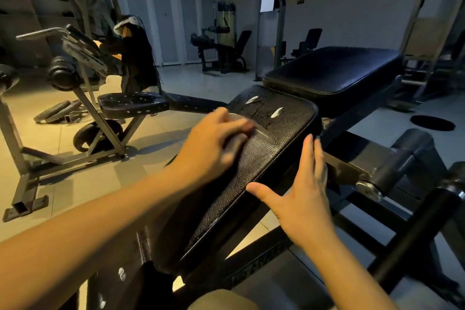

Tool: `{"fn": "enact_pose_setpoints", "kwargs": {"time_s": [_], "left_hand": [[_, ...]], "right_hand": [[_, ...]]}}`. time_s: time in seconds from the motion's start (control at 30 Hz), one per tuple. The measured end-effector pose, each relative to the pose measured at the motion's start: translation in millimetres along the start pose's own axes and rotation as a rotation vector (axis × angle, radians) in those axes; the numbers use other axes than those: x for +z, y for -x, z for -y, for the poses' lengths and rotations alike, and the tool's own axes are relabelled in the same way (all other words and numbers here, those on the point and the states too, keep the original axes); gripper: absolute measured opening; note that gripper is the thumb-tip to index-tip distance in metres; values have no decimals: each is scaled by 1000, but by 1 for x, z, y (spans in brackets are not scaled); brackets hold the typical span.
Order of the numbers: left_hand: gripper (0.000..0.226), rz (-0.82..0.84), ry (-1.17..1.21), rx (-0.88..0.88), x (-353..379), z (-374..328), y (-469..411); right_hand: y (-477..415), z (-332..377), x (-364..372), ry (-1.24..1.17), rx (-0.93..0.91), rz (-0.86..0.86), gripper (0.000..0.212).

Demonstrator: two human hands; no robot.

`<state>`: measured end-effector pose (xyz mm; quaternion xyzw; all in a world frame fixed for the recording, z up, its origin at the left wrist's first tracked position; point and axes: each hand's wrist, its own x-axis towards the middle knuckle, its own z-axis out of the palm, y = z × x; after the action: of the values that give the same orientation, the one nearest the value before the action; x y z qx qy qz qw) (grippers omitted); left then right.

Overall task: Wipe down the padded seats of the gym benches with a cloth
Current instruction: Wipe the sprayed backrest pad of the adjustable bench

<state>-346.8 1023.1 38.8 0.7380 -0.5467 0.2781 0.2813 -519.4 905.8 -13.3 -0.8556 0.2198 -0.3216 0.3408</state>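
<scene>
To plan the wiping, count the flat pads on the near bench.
2. The seat pad lies under the left hand, which holds the cloth, and the right hand; the back pad sits just beyond, upper right. More may be hidden off frame.

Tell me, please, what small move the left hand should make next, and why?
Probably sweep the cloth under the left hand forward across the seat pad to the two white streaks near its far end, which look unwiped; the right hand rests flat on the pad's side.
</scene>
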Motion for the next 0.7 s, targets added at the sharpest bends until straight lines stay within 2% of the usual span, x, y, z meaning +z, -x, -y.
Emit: {"fn": "enact_pose_setpoints", "kwargs": {"time_s": [0.07,0.1,0.13,0.17,0.27,0.33,0.4,0.47,0.53,0.6,0.7], "left_hand": [[32,-30,-37,-342,4,33,-21],[32,-21,-72,-434,5,39,-26],[32,-10,-103,-439,6,34,-28],[32,-22,-89,-368,5,20,-27],[36,2,60,62,-5,-37,3],[40,61,61,186,-5,-45,15],[38,-15,23,79,0,-21,8],[32,-77,14,-198,7,15,-8],[31,-48,-6,-419,9,33,-20],[30,-26,-53,-378,7,19,-22],[34,-4,57,-58,-5,-24,2]], "right_hand": [[1,0,0,-5,4,-3,138],[1,1,-1,-4,7,-3,138],[2,2,-1,1,8,-2,138],[1,3,-2,7,8,0,138],[1,4,-1,13,23,2,139],[0,3,-1,11,23,7,139],[1,2,-1,13,10,6,138],[2,3,-2,15,4,1,137],[2,4,-3,17,-1,2,137],[2,4,-3,10,-4,0,137],[2,3,-2,3,-4,0,136]]}}
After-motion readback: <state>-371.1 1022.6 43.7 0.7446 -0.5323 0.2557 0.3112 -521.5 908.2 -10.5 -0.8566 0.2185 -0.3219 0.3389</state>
